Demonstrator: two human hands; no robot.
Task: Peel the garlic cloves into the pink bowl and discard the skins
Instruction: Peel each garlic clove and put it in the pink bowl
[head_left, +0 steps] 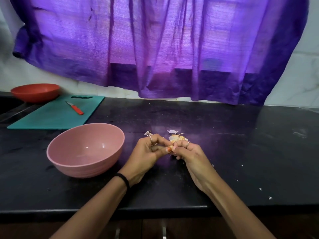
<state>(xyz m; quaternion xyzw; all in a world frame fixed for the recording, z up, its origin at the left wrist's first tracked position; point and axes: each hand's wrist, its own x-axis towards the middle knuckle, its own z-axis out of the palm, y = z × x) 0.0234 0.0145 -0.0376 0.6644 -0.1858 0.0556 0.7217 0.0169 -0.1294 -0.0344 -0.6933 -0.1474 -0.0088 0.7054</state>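
Observation:
The pink bowl (69,163) stands on the black counter, left of my hands, and looks empty inside. My left hand (148,152) and my right hand (188,152) meet above the counter, fingers curled, pinching a small garlic clove (170,147) between their fingertips. The clove is mostly hidden by the fingers. A small pile of papery garlic skins (176,137) lies just behind my right hand, and one skin scrap (147,133) lies behind my left hand.
A teal cutting board (51,116) with a small red-handled knife (76,108) lies at the back left, beside a red bowl (35,92). A purple curtain (164,49) hangs over the counter's back edge. Tiny skin flecks (260,189) dot the counter at right.

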